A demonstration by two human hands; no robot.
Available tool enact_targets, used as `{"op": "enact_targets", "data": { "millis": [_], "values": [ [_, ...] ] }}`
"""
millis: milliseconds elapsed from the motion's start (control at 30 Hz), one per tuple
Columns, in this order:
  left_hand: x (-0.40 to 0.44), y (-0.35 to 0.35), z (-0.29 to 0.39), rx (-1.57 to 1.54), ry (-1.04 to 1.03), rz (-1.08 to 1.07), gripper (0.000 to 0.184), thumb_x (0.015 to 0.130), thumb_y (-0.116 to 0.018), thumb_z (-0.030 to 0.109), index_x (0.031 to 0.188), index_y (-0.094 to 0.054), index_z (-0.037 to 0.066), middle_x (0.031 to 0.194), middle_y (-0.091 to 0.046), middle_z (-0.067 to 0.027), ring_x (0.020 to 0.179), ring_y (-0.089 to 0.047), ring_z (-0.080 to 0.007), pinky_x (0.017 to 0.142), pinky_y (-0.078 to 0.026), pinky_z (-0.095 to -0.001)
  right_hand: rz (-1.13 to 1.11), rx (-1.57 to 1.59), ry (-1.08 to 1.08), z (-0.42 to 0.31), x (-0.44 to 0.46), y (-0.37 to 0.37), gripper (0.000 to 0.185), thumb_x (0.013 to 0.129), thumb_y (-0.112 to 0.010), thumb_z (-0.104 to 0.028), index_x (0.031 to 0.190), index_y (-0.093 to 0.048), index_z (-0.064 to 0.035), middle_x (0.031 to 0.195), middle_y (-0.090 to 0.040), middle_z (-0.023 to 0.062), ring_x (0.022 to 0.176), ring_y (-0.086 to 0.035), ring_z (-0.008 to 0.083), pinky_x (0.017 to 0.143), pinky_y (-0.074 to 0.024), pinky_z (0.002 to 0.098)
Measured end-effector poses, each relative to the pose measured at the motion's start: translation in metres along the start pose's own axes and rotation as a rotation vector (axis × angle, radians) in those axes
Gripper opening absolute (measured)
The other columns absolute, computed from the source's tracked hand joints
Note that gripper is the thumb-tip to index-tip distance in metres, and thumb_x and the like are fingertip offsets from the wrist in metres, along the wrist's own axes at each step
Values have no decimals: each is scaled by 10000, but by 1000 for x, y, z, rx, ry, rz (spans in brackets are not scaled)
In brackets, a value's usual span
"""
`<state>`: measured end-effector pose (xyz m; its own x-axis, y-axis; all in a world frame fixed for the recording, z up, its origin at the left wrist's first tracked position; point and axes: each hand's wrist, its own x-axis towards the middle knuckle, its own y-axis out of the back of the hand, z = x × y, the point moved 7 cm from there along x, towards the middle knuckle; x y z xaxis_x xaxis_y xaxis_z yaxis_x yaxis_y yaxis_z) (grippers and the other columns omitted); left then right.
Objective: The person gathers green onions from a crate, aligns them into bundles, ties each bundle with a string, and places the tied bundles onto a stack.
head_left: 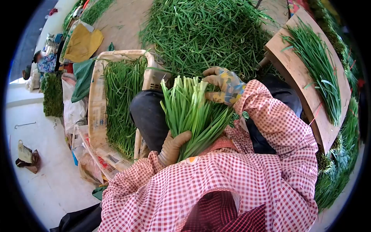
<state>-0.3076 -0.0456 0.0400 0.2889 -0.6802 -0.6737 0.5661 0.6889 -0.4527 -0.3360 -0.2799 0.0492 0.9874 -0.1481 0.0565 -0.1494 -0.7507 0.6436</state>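
A thick bunch of garlic chives (189, 104) stands in front of my chest, pale cut ends up and green leaves spreading downward. My left hand (174, 147), in a tan glove, is closed around its lower left side with the thumb across the front. At the upper right of the bunch is my right hand (224, 85), in a patterned glove with tan fingertips. Its fingers and thumb are apart and reach to the pale stalk ends, apparently touching them. Whether a single stalk lies between them I cannot tell.
A plastic crate (96, 77) filled with chives stands at my left. Ahead lies a large heap of loose green leaves (208, 34). On my right, a curved-looking board (293, 73) bears another pile of chives (319, 69). A person (46, 62) is at the far left.
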Motion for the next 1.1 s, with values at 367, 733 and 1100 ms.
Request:
{"op": "enact_targets", "data": {
  "millis": [367, 733, 1100],
  "values": [
    [2, -14, 7, 110, -49, -61, 796, 707, -773, 45, 1374, -339, 19, 1249, -551, -122, 1103, -558, -241, 969, -457, -373, -78, 1114, -603, 80, -17, -82, 467, 843, -657, -175, 1224, -504, 48, 1108, -572, 123, 949, -606, 219, 835, -508, 317],
    [11, -1, 3, 4, 83, -37, 673, 795, -683, 102, 1369, -346, 2, 1262, -533, -143, 1118, -543, -248, 986, -441, -377, 540, 134, -670, 120, 16, 77, 343, 868, -484, 82, 1124, -645, -78, 1049, -645, 119, 716, -601, 131, 606, -519, 239],
    [9, -14, 2, 82, 117, -31, 781, 808, -726, 140, 1427, -259, 45, 1344, -474, -131, 1205, -492, -262, 1027, -412, -399, -319, 99, -149, -7, 27, -24, 708, 771, -668, -500, 1310, -510, -70, 1403, -362, 246, 1302, -352, 399, 1078, -322, 437]
  ]
}}
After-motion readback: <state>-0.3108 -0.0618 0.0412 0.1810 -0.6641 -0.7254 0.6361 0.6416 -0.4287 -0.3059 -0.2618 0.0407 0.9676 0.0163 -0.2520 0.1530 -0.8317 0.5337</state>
